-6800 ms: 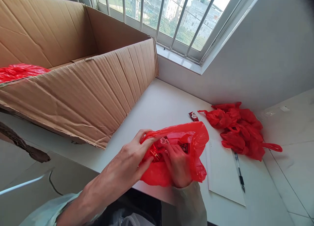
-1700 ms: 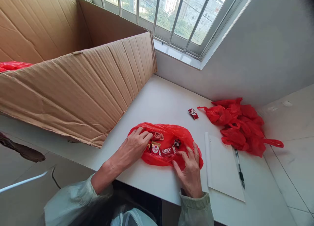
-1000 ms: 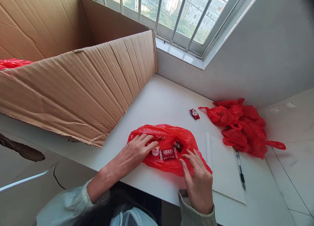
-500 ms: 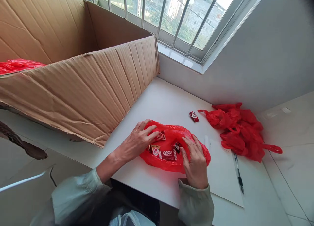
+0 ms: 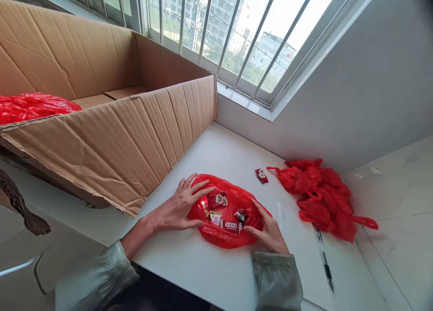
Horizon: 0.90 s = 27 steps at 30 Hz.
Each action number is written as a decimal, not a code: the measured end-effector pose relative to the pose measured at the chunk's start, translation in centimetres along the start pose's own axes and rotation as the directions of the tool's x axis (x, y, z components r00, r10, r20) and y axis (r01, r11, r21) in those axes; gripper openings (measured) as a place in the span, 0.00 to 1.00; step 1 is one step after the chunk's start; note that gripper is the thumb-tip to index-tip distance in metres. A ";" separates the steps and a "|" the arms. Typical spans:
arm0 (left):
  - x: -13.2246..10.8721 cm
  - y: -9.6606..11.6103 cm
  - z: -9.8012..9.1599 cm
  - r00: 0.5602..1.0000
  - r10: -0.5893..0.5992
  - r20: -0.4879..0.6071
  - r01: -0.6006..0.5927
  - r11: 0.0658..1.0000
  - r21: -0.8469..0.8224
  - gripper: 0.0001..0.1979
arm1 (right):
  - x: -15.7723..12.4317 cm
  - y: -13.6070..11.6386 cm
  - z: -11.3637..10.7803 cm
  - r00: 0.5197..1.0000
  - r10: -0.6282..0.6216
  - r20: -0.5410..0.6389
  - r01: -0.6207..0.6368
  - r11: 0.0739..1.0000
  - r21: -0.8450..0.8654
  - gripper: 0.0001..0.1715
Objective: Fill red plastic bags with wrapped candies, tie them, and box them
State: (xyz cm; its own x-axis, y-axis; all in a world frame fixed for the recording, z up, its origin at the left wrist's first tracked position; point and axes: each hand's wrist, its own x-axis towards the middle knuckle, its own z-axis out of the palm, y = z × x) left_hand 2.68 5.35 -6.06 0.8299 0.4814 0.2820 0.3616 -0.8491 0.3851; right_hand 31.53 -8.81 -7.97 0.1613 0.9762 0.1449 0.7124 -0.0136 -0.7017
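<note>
A red plastic bag (image 5: 225, 242) lies on the white table with its mouth spread wide. Inside it are several small wrapped sweets, among them a dark red packet (image 5: 218, 199), another dark red packet (image 5: 231, 226), a white-and-gold sweet (image 5: 215, 218) and a black one (image 5: 241, 216). My left hand (image 5: 182, 206) rests against the bag's left side, fingers spread and thumb apart. At the right side, my right hand (image 5: 269, 232) touches the rim with its fingers stretched and thumb held away. Neither hand grips a sweet.
A big cardboard box (image 5: 111, 148) with a red plastic bundle (image 5: 37, 107) inside stands at left. Beyond the bag lies a loose dark red packet (image 5: 261, 176). Crumpled red bags (image 5: 324, 196), a pen (image 5: 325, 261) and a white sheet (image 5: 299, 257) lie to the right.
The view has tilted up and shifted. My left hand's fingers have drawn back from over the sweets and spread, my right hand has moved outward, and the bag's mouth shows more sweets.
</note>
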 end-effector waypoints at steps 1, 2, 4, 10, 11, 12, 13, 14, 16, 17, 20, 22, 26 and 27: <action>-0.2 0.6 -0.2 0.999 0.030 -0.027 -0.030 0.999 0.015 0.39 | -0.3 -0.5 -0.2 0.999 -0.010 -0.045 0.009 1.000 -0.010 0.36; -0.4 1.4 -0.2 0.997 0.059 -0.058 -0.057 0.998 0.033 0.34 | -0.5 -1.0 -0.3 0.995 -0.028 -0.101 0.024 0.999 -0.042 0.29; -0.8 2.9 0.2 0.988 0.102 -0.118 -0.094 0.993 0.073 0.24 | -1.0 -2.0 -0.1 0.969 -0.091 -0.228 0.055 0.986 -0.158 0.20; -2.1 5.7 4.1 0.944 0.190 -0.269 -0.153 0.977 0.150 0.04 | -2.2 -2.0 3.2 0.915 -0.211 -0.343 0.013 0.867 -0.497 0.15; -2.4 5.8 4.6 0.934 0.216 -0.285 -0.178 0.972 0.153 0.05 | -2.5 -1.5 3.6 0.918 -0.203 -0.339 -0.004 0.853 -0.521 0.16; -2.5 5.9 4.8 0.923 0.245 -0.299 -0.208 0.967 0.149 0.06 | -2.8 -1.2 3.9 0.919 -0.194 -0.342 -0.021 0.844 -0.537 0.17; -2.7 5.9 5.0 0.911 0.268 -0.312 -0.235 0.962 0.139 0.08 | -3.1 -0.9 4.0 0.916 -0.188 -0.354 -0.039 0.838 -0.545 0.18; -2.8 5.9 5.0 0.903 0.283 -0.323 -0.256 0.959 0.124 0.09 | -3.4 -0.9 4.0 0.909 -0.188 -0.371 -0.051 0.836 -0.547 0.18; -3.0 6.0 4.7 0.901 0.281 -0.329 -0.269 0.960 0.083 0.10 | -3.8 -1.7 3.8 0.890 -0.210 -0.405 -0.049 0.838 -0.543 0.17; -3.0 6.1 4.4 0.907 0.269 -0.324 -0.264 0.963 0.061 0.11 | -3.9 -2.5 3.7 0.880 -0.227 -0.417 -0.035 0.845 -0.534 0.16; -3.1 6.7 3.6 0.925 0.227 -0.305 -0.242 0.970 -0.012 0.09 | -3.5 -5.7 3.9 0.877 -0.257 -0.406 0.041 0.882 -0.469 0.14; -3.1 6.9 3.2 0.922 0.212 -0.323 -0.239 0.970 -0.045 0.05 | -2.9 -7.7 4.8 0.900 -0.254 -0.355 0.089 0.903 -0.420 0.13; -3.1 6.6 2.6 0.894 0.104 -0.437 -0.128 0.991 -0.026 0.05 | -1.5 -9.4 7.5 0.959 -0.189 -0.210 0.089 0.908 -0.410 0.21; -2.9 6.4 2.5 0.889 0.060 -0.454 -0.076 0.997 -0.016 0.06 | -1.2 -9.4 8.1 0.971 -0.156 -0.182 0.068 0.907 -0.416 0.26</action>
State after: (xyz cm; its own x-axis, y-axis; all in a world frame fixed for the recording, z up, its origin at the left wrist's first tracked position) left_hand 3.60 -1.99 -6.63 0.5664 0.4755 0.6731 0.2907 -0.8795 0.3767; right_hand 19.11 -8.14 -7.18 0.1694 0.9105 0.3772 0.9413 -0.0360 -0.3358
